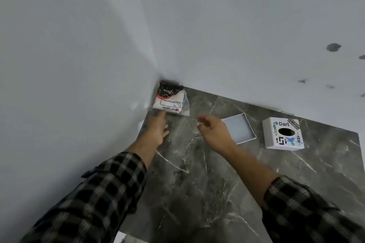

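Fingers (162, 116) of our left hand (158, 127) are stretching out straight and relaxed, gripping nothing, and their tips are reaching the near edge of the tissue pack (169, 100); motion blur is keeping us from telling whether they are actually touching it. We are seeing the tissue pack sitting at the far left of the marble counter (197, 183), tucked into the corner where the left wall (69, 65) and the back wall (237, 35) are meeting, its black and red printed end pointing toward the corner and its clear wrapper spreading out on its right side. Our right hand (214, 131) is hovering above the counter to the right of the pack, apart from it, with its fingers (201, 119) loosely spread toward the pack and holding nothing. Just beyond that hand a shallow white tray (240, 128) is lying open side up on the counter, partly hidden by our knuckles. Further right, apart from the tray, a white cube box (281, 134) is standing with an oval hole in its top and stickers around the hole. Both our forearms are coming in from below in dark checked sleeves (94, 199) pushed back from the wrists. A few dark marks (333, 47) are showing on the back wall at the far right.
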